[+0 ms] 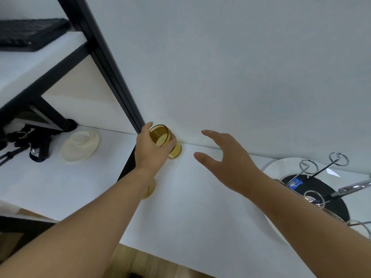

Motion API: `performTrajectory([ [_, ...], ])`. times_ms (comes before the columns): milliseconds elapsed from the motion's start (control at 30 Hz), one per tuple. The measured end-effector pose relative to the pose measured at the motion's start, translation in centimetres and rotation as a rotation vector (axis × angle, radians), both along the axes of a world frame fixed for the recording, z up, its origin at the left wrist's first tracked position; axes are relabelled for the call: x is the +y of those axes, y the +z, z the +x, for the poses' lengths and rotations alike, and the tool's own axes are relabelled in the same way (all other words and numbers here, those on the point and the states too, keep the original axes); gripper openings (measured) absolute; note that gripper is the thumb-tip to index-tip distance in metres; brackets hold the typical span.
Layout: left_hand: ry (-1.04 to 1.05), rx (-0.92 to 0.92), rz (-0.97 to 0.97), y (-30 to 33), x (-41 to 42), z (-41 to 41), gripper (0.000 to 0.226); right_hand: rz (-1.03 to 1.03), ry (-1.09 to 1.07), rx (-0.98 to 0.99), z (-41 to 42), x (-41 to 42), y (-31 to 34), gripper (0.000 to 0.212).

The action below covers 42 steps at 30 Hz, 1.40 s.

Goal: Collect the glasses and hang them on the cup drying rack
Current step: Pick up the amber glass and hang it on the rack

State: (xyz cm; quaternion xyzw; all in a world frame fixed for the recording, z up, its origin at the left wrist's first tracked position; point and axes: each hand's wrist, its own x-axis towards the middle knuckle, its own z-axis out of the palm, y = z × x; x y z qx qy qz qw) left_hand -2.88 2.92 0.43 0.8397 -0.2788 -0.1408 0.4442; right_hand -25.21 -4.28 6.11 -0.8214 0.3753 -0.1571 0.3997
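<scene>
Two forearms run up from the near edge of the desk (200, 207); under the left one a second yellowish object (149, 190) lies mostly hidden, perhaps another glass, though I cannot tell. At the right edge stands the cup drying rack (319, 177), its ring-tipped prongs bare. My right hand (226, 163) hovers empty, fingers spread, apart from the glass. Farthest, at the back edge by the wall and the black post (112, 63), my left hand (150, 150) wraps its fingers around an amber glass (160, 135), tilted, mouth toward me. I judge this the collecting step. Next calls for carrying it right, inverting it, and lowering it over a prong.
</scene>
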Motion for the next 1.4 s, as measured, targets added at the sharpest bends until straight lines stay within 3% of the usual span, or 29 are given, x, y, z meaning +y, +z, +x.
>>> performTrajectory([
  [333, -0.069, 0.340, -0.349, 10.6, 2.3, -13.8, 0.085, 0.613, -0.317, -0.373, -7.0, 2.4, 3.7, 0.061],
  [533, -0.195, 0.467, -0.451, 15.5, 3.0, -24.6, 0.085, 0.948, -0.322, -0.653, -14.5, 3.5, 7.7, 0.057],
  [667, -0.254, 0.536, -0.454, 16.2, 3.3, -30.5, 0.078, 1.015, -0.304, -0.803, -20.2, 3.8, 8.8, 0.051],
  [833, -0.403, 0.514, -0.370, 14.5, 3.8, -35.7, 0.066, 0.886, -0.383, -0.854, -27.3, 3.5, 8.6, 0.043],
  [933, -0.371, 0.543, -0.264, 12.5, 3.7, -36.9, 0.044, 0.690, -0.520, -0.817, -30.9, 2.8, 7.8, 0.058],
  [1000, -0.341, 0.540, -0.195, 11.1, 3.7, -36.9, 0.038, 0.518, -0.562, -0.704, -32.4, 2.4, 7.0, 0.070],
  [1133, -0.353, 0.434, -0.105, 8.2, 3.7, -36.9, 0.025, 0.209, -0.487, -0.486, -33.8, 2.1, 5.0, 0.072],
  [1400, -0.365, 0.287, -0.047, 4.8, 2.5, -37.1, 0.033, -0.099, -0.310, -0.181, -32.5, 2.1, 2.4, 0.075],
])
